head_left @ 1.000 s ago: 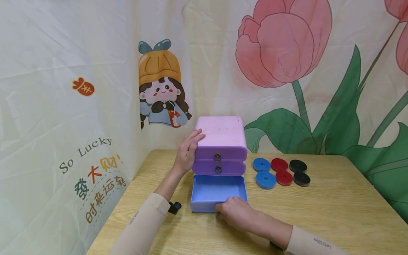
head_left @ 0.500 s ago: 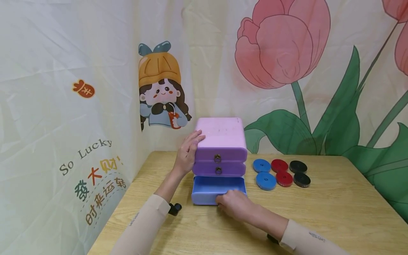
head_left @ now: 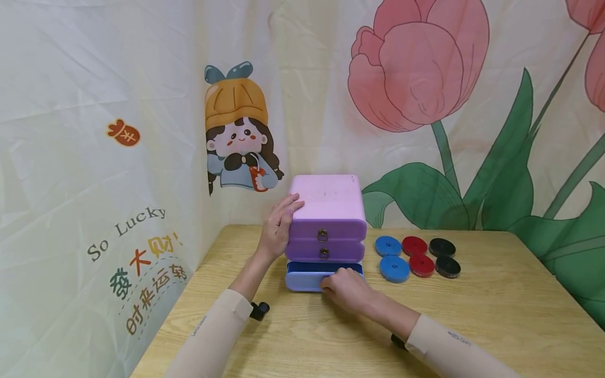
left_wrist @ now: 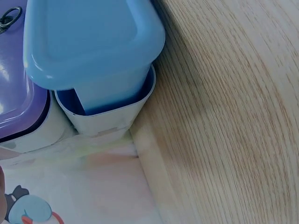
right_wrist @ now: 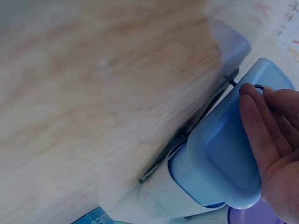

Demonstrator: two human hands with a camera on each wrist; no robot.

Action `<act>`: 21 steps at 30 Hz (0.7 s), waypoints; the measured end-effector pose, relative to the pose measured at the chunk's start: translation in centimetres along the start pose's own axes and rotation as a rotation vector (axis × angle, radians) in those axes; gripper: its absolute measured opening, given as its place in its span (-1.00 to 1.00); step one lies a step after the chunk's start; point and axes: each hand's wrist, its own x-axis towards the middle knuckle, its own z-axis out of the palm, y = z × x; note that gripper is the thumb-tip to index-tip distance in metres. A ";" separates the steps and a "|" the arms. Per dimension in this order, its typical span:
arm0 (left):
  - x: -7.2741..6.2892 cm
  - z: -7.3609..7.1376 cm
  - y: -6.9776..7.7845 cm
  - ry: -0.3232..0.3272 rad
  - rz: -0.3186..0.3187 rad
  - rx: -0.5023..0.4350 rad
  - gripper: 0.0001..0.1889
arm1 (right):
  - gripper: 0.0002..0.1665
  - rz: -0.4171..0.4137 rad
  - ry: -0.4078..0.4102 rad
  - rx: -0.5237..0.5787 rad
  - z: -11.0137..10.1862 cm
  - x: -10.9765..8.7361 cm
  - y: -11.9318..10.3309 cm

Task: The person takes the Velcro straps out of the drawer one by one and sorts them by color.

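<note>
A small drawer cabinet point(head_left: 326, 197) with a pink top stands at the table's back, two purple drawer fronts above a blue one. The bottom blue drawer point(head_left: 302, 282) sticks out a little; a strip of its dark blue inside shows. My left hand point(head_left: 276, 231) rests against the cabinet's left side, fingertips over the top edge. At the blue front, my right hand point(head_left: 350, 291) pinches the small ring pull point(right_wrist: 258, 87) between thumb and finger, seen in the right wrist view. In the left wrist view the blue drawer point(left_wrist: 93, 42) stands out from its white shell.
Right of the cabinet lie several flat tape rolls in two rows: blue point(head_left: 394, 268), red point(head_left: 421, 264) and black point(head_left: 447, 266). A printed cloth point(head_left: 321, 105) hangs behind the wooden table point(head_left: 496, 304) and along its left side.
The blue drawer has slid back into the cabinet, from far out to only slightly out. My right hand has moved away from me with it. The left hand has stayed in place.
</note>
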 end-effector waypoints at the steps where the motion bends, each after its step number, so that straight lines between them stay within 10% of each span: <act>1: 0.0 0.0 0.0 0.001 0.003 -0.001 -0.56 | -0.60 -0.001 0.004 -0.005 0.1 0.1 0.2; 21: 0.0 0.1 -0.2 0.014 0.027 -0.025 -0.58 | -0.76 -0.023 0.021 0.143 0.3 1.2 2.6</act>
